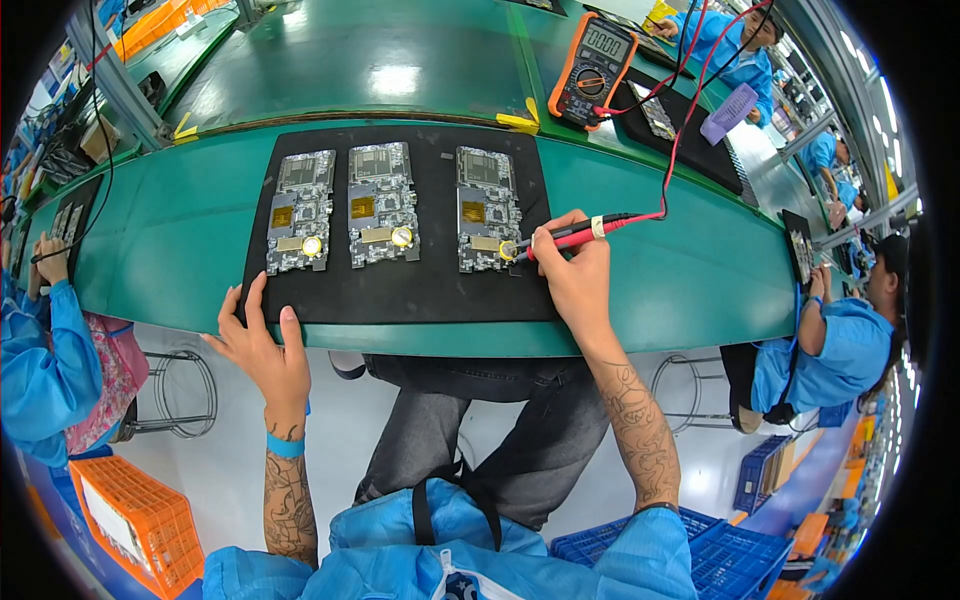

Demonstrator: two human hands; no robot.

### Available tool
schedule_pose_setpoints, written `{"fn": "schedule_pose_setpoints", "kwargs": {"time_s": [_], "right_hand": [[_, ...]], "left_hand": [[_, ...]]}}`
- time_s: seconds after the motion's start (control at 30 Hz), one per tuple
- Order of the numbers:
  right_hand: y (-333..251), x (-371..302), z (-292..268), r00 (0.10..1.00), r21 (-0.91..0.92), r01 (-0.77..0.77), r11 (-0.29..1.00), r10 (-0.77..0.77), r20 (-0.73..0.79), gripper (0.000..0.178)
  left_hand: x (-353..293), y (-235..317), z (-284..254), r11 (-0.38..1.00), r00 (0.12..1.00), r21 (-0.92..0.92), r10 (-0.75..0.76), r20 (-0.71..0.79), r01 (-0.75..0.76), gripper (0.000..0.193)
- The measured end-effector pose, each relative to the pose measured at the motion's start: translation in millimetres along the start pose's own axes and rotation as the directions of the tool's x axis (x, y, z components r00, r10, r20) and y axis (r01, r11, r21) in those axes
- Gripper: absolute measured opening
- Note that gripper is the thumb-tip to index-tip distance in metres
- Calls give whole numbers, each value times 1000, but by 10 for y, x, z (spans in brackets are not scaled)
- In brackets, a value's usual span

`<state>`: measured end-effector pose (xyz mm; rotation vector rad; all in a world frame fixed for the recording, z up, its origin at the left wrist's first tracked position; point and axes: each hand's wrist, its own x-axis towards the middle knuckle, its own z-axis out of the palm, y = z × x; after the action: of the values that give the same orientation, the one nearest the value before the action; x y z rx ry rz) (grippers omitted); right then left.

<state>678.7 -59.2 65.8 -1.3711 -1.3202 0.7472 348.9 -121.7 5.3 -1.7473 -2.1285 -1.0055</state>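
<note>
Three circuit boards lie in a row on a black mat (400,295): a left board (318,205), a middle board (383,203) and a right board (486,195). Each carries a gold-coloured patch and a round coin cell near its lower end. My right hand (578,275) grips a red and a black test probe (580,236) together, their tips at the coin cell (508,250) of the right board. My left hand (262,345) rests with fingers spread at the mat's lower left edge, near the left board. An orange multimeter (592,72) with a lit display stands beyond, wired to the probes.
Red and black leads (672,150) hang down from the upper right. A second black mat (690,145) holds another board and a purple holder (729,114). Co-workers sit left and right at the green bench (680,280). An orange crate (140,520) and blue crates (735,560) stand below.
</note>
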Motion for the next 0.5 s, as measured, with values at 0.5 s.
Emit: {"fn": "schedule_pose_setpoints", "kwargs": {"time_s": [0.5], "right_hand": [[11,12,4,1000,-10,14,1000,-14,-1,13]], "left_hand": [[3,3,-10,1000,1000,-9,6,0,-6,42]]}}
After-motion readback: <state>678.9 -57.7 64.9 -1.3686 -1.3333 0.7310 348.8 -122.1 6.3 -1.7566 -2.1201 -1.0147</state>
